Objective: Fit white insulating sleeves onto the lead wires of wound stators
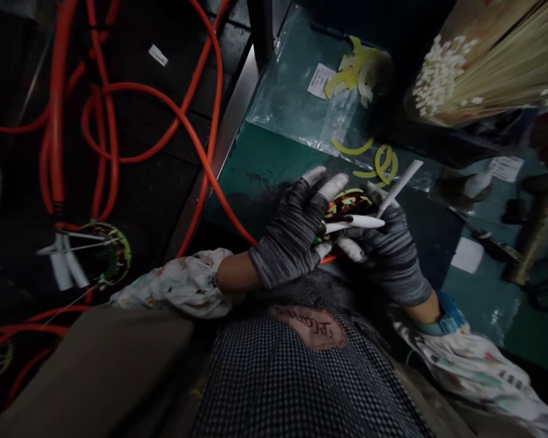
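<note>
A motor stator [349,199] with copper windings and yellow-green insulation sits between my two hands, just above my lap. My left hand [295,222], in a grey striped glove with whitened fingertips, is closed around its left side. On the opposite side my right hand [388,249], gloved alike, grips the stator with the thumb below. A white sleeve [366,221] lies across the stator's front. From beside my right fingers a thin white strip [402,187] sticks up; whether it is attached to the stator I cannot tell. Much of the stator is hidden by the gloves.
Orange hoses [164,100] loop at the left, with another stator [114,252] hanging there. Yellow insulation strips [384,164] lie on the green table [267,155] beside a plastic bag [292,91]. A bundle of white-tipped sticks [445,76] and a hammer [536,237] are at right.
</note>
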A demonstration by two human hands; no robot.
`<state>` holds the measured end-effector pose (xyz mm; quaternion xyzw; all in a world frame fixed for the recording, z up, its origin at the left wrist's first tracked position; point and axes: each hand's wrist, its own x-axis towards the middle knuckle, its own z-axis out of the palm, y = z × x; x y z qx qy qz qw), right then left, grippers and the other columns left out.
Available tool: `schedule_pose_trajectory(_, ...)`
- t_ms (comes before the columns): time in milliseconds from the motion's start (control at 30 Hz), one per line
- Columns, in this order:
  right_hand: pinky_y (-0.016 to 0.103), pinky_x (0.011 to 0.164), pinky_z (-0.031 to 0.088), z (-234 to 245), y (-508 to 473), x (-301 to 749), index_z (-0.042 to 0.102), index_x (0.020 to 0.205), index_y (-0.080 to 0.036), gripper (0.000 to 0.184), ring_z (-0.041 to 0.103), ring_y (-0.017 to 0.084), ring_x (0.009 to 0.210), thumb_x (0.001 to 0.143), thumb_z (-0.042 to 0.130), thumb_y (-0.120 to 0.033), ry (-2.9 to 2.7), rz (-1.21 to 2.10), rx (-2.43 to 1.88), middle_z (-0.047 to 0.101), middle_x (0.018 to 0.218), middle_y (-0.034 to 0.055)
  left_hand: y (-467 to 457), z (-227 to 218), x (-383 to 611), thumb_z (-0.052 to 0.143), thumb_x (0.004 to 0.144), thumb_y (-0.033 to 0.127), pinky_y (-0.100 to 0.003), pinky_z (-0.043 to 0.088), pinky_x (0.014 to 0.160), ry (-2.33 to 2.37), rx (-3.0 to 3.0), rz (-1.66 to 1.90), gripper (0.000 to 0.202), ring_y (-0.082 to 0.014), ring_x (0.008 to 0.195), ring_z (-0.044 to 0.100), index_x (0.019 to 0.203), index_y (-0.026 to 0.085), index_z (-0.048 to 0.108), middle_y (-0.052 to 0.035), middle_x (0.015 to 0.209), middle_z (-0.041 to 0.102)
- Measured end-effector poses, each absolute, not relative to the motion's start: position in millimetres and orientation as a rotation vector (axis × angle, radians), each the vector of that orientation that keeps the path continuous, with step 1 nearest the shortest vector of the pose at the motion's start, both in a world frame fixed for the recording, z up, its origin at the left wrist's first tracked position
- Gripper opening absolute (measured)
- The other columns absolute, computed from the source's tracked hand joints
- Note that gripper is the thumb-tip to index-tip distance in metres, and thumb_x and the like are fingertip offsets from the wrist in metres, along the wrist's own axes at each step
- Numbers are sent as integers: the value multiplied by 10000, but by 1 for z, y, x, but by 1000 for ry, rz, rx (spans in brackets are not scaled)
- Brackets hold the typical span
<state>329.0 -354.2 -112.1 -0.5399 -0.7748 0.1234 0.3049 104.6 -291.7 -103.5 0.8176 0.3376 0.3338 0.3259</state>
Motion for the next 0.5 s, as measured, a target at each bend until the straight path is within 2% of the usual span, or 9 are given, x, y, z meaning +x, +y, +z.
schedule_pose_trajectory(167,695,1212,481,-114,-347,338,760,1265,-311,288,472,412,1540,985,727,-370,-2118,460,-1291,346,1758,71,-291,-104,103,761,808,244,-644,356,1321,833,2143,858,1018,-426,1595,366,1689,306,256,-152,1722,338)
schedule_pose_trajectory(200,694,1218,475,-115,-347,339,761,1263,-316,288,463,409,1546,983,732,-381,-2126,471,-1308,365,1745,71,-291,-103,103,749,803,226,-644,360,1320,819,2140,855,1021,-423,1604,358,1690,314,252,-144,1729,333)
schedule_pose_trajectory(333,717,1207,465,-117,-353,337,757,1251,-336,250,468,392,1534,1012,695,-374,-2160,341,-1390,590,1552,79,-292,-98,105,730,824,203,-643,364,1318,815,2140,847,976,-422,1602,373,1680,324,276,-132,1723,361)
schedule_pose_trajectory(500,674,1136,539,-117,-357,333,736,1303,-323,283,568,374,1438,1026,683,-343,-2095,292,-1405,596,1547,92,-295,-92,108,712,883,206,-625,369,1320,820,2185,841,884,-409,1588,404,1667,268,308,-176,1690,400)
